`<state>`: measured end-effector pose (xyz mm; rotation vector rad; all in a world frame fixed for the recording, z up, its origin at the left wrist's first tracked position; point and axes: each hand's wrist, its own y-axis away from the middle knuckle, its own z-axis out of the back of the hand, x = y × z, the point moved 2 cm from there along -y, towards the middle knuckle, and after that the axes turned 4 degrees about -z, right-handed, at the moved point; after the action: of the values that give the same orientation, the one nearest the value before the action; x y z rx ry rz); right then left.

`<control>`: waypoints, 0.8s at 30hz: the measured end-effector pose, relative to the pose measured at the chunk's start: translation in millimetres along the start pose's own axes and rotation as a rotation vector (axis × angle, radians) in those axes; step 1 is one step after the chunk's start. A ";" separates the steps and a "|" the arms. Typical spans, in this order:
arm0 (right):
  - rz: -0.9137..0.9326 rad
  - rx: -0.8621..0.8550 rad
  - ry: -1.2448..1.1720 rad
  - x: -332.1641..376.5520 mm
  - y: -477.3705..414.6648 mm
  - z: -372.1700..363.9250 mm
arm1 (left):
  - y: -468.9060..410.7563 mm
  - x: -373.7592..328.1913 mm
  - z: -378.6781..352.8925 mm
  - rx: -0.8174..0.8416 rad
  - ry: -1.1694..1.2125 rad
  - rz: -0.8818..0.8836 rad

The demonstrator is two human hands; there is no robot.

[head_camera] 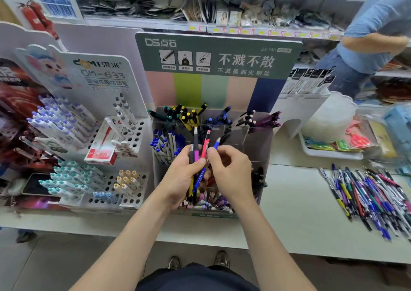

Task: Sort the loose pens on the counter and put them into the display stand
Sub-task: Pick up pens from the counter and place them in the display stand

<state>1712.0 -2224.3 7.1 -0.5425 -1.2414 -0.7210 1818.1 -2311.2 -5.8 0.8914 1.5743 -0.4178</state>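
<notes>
My left hand [181, 177] grips a bunch of several pens [196, 150], tips up, over the clear compartmented display stand [255, 141]. Grey, purple, red and blue barrels stick out above the fingers. My right hand [231, 170] pinches the pens near the red and blue ones. The stand has a green header card [219, 56] and holds yellow-black, blue and dark pens in its back cells, white-blue pens at the left, pastel pens at the front. A pile of loose pens [369, 197] lies on the counter [295, 206] at the right.
A white peg-hole stand [124, 139] with purple, teal and yellow pens stands at the left, a red box on it. A white tray [329, 152] with scissors packs sits back right. A person in blue [375, 34] stands at the far right. Shelves run behind.
</notes>
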 end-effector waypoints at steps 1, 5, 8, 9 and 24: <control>0.019 -0.049 -0.046 -0.2 -1.5 0.6 | -0.9 1.3 1.1 -0.031 -0.044 -0.017; 0.079 -0.220 -0.178 -1.4 -10.9 7.5 | -2.3 8.2 9.4 -0.201 -0.233 -0.153; 0.135 -0.131 0.085 0.7 -18.6 11.3 | 2.7 11.9 21.5 -0.327 -0.220 -0.211; 0.150 -0.093 0.199 0.4 -19.8 10.2 | 4.3 11.5 24.7 -0.354 -0.186 -0.226; 0.374 -0.057 0.310 35.0 -23.4 -20.5 | 19.9 -3.5 50.5 -0.358 -0.005 -0.125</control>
<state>1713.3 -2261.4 35.6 -0.6606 -0.8036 -0.5011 1866.8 -2335.2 -9.1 0.5192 1.6403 -0.2149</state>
